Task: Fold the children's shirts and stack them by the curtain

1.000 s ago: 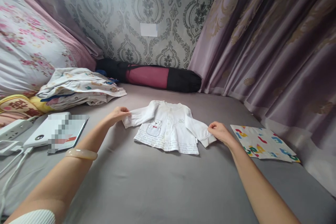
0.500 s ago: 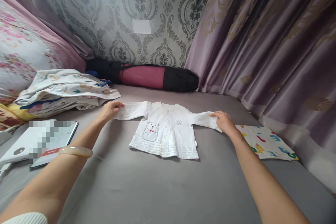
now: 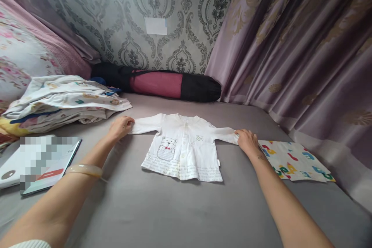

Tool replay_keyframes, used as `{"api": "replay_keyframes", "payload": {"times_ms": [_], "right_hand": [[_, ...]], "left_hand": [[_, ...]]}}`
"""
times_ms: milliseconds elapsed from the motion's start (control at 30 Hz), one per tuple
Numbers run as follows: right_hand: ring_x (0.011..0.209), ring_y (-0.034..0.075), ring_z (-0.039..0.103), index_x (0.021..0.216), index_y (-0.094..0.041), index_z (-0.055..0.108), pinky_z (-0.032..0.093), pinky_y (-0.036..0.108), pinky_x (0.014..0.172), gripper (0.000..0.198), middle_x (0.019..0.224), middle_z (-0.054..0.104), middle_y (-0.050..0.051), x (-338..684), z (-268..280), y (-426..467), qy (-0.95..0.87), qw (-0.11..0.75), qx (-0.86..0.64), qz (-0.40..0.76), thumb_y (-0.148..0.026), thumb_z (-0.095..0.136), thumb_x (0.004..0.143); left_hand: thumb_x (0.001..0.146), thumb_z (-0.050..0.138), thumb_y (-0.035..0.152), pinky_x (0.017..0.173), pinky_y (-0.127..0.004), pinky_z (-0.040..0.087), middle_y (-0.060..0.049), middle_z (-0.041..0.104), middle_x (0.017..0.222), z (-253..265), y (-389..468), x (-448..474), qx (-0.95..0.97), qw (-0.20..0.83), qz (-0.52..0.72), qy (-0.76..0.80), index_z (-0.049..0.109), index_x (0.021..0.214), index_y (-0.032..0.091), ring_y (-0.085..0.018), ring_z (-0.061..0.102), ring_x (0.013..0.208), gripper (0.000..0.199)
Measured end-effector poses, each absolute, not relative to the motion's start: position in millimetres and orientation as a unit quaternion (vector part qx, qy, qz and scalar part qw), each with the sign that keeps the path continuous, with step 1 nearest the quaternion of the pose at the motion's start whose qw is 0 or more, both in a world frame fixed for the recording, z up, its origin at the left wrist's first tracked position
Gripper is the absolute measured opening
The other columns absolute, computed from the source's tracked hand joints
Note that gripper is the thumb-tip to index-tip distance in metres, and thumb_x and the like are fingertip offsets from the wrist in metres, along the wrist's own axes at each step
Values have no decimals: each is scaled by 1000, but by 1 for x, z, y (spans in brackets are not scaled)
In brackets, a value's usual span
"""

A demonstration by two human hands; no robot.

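A small white baby shirt (image 3: 186,147) lies face up on the grey bed sheet (image 3: 174,209), sleeves stretched out to both sides. It has a bear print, a small green bee, buttons down the front and lettering along the hem. My left hand (image 3: 120,127) has its fingers closed on the cuff of the sleeve at the left. At the opposite cuff, my right hand (image 3: 247,141) pinches the other sleeve. Both hands rest low, close to the sheet. A pale bangle (image 3: 84,169) circles my left forearm.
Heaped printed clothes (image 3: 66,100) lie at the left, behind a tablet (image 3: 55,170) and a white device (image 3: 10,168). A folded colourful cloth (image 3: 296,161) sits at the right. Along the wall rests a black and red long bag (image 3: 157,84); purple curtains (image 3: 279,54) hang at right.
Both sleeves have come down flatter and straighter on the sheet, with my hands still at the cuffs. My right hand is slightly lower. The view has shifted a little.
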State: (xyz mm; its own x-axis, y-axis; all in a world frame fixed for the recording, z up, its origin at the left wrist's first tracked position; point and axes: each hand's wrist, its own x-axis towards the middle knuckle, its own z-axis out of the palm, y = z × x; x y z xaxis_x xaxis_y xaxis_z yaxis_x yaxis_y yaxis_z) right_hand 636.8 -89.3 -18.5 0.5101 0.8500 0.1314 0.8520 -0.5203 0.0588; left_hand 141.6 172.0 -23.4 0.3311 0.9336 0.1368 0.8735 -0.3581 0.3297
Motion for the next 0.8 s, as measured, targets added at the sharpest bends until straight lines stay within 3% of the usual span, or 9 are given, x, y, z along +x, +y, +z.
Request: {"api": "replay_keyframes", "payload": {"times_ms": [100,200,300,400,500,633,800], "right_hand": [[113,28,54,118,-23,69,38,39,89,44,130,60,13,635,-22,-94,-481,4,-873,-75,-10,38,90],[119,31,51,121,-19,68,38,41,93,41,141,50,17,626,-18,-101,-470,13,-877,-104,-13,41,90],[111,28,57,122,-16,66,41,35,89,38,131,58,17,606,-12,-109,-459,63,-880,-102,-18,42,92],[92,23,64,113,-21,67,43,29,77,32,104,71,10,576,-8,-118,-464,118,-877,-25,-26,42,94],[81,20,64,102,-24,68,41,26,70,25,87,72,5,542,-8,-130,-490,145,-857,65,-30,45,93],[76,19,63,99,-25,67,37,25,65,23,82,71,3,503,-10,-145,-497,152,-847,109,-33,46,93],[79,21,65,115,-26,62,34,26,62,28,83,71,5,475,-9,-155,-468,133,-868,102,-34,44,94]], "left_hand": [[78,50,31,98,-45,38,-15,58,129,-23,159,146,792,23,157,589,73,96,21,-36,46,124,31],[81,50,35,98,-49,36,-16,53,134,-19,139,150,779,-4,180,600,72,103,21,-38,42,126,35],[83,47,37,91,-44,39,-14,63,120,-12,115,156,775,39,183,604,71,103,21,-35,50,114,35],[82,47,39,80,-34,42,-11,70,96,-5,90,164,784,152,158,581,70,100,19,-27,60,93,36],[80,49,42,69,-29,42,-9,70,85,-3,66,173,785,233,132,559,70,93,17,-23,62,80,36],[78,49,46,65,-29,41,-8,69,81,-2,37,185,779,279,105,552,69,88,17,-22,62,75,37],[78,49,48,63,-29,40,-4,65,74,-7,15,191,767,293,130,557,64,100,18,-21,59,69,41]]}}
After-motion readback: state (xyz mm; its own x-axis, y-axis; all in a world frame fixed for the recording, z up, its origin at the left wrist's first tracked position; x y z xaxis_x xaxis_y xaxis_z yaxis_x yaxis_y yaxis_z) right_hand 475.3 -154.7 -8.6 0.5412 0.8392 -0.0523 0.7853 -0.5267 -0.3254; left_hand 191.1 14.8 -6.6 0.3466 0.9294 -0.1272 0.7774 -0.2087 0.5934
